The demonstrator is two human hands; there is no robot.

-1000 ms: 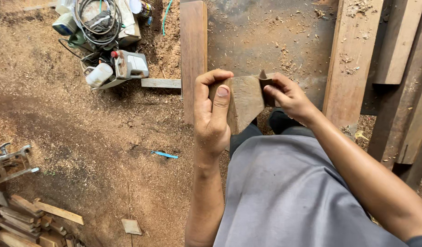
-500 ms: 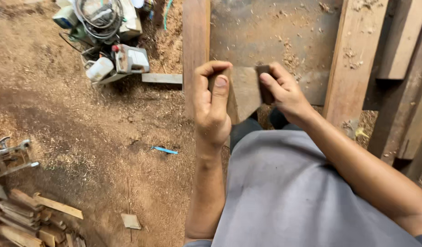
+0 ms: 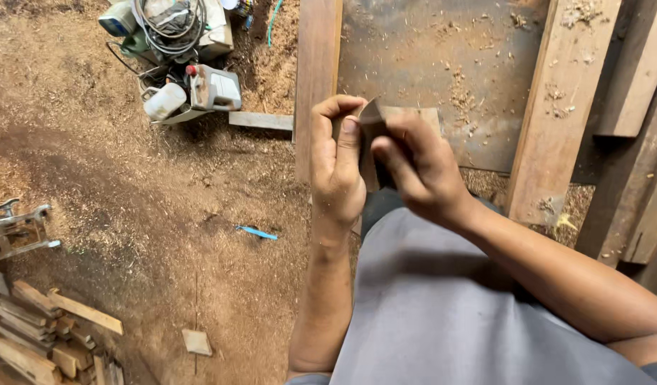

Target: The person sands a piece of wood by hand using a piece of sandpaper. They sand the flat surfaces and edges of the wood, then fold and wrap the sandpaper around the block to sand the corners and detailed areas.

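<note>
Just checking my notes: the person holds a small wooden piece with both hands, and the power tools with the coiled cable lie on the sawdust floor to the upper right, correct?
Not quite. The left hand and right hand do hold the small wooden piece, but the power tools with the coiled cable lie at the upper left of the head view, not the upper right.

Sawdust floor [image 3: 150, 214] lies open left of the hands, but planks [image 3: 315, 78] stand close ahead and right, power tools [image 3: 193, 85] far left, scraps [image 3: 50, 335] below.
</note>
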